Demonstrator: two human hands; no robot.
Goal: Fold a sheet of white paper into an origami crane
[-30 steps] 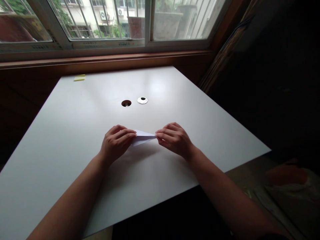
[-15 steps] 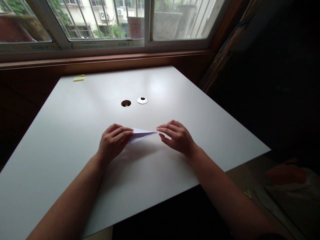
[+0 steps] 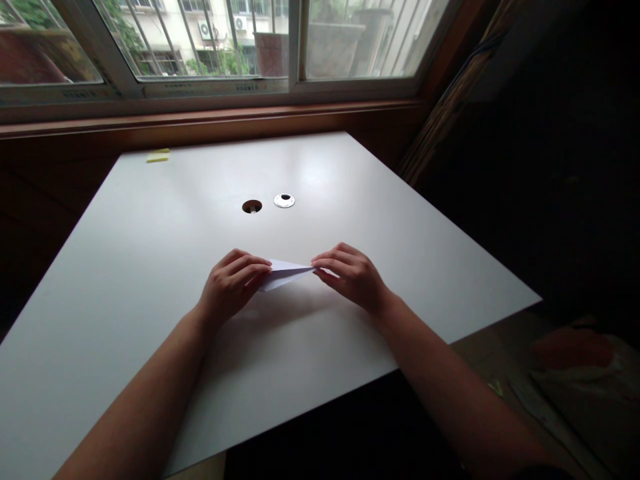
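A folded white paper airplane is held between my two hands, a little above the table, its narrow tip pointing right. My left hand pinches its wider end, thumb below and fingers on top; that end is partly hidden behind the fingers. At the pointed tip, the thumb and fingertips of my right hand are closed on the paper. A shadow of the hands and paper falls on the white tabletop beneath.
Farther back, the table has a round cable hole, with its metal cover ring lying beside it. Yellow sticky notes lie near the far left corner. A barred window stands behind the table.
My right hand's fingers have closed on the paper's tip, from which they were slightly apart. My left hand and the paper have shifted slightly to the right.
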